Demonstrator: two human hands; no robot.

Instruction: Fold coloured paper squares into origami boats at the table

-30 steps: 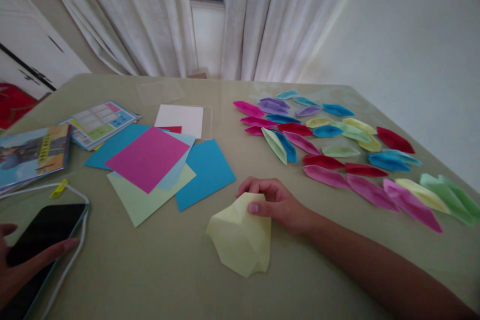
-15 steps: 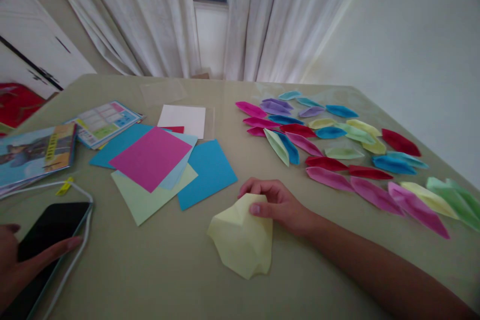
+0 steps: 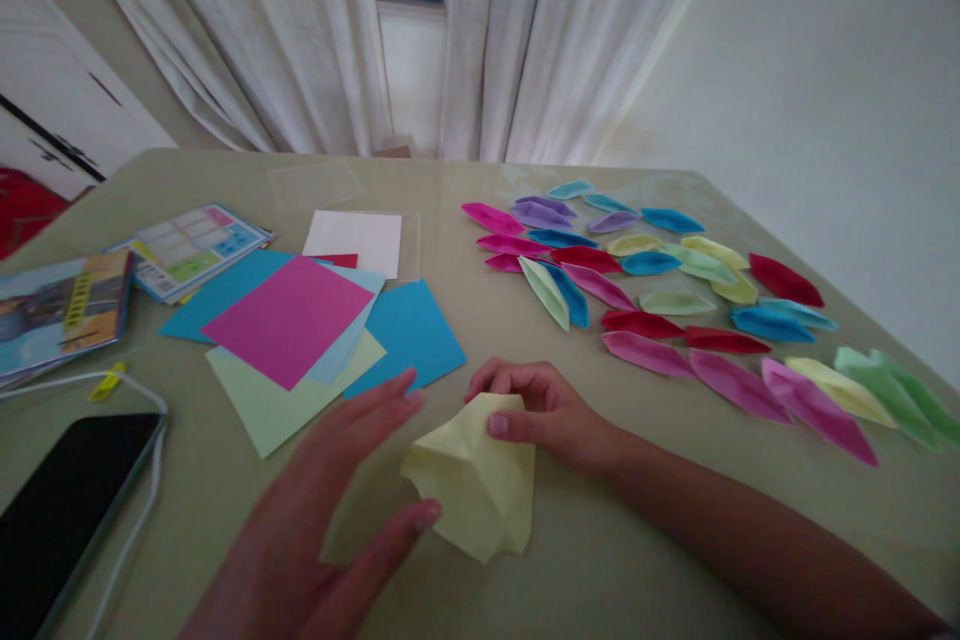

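Observation:
A creased sheet of pale yellow paper (image 3: 480, 480) is pinched at its upper right edge between the thumb and fingers of my right hand (image 3: 544, 415). My left hand (image 3: 322, 510) is at the paper's left side, with its thumb and fingers spread and nothing in them. Its thumb tip overlaps the sheet's left edge in view; I cannot tell whether they touch. Beyond my left hand lies a loose pile of flat square sheets, with a magenta sheet (image 3: 292, 320) on top and a blue sheet (image 3: 412, 335) at its right.
Several folded paper pieces (image 3: 652, 350) in many colours spread over the right side of the table (image 3: 465, 210). At the left are a black phone (image 3: 71, 490), a white cable (image 3: 154, 480), a booklet (image 3: 67, 310) and printed cards (image 3: 199, 245). White paper (image 3: 356, 242) lies farther back.
My left hand has moved right, from the phone to beside the yellow paper, with its fingers spread. My right hand still holds the paper. The whole view has shifted slightly.

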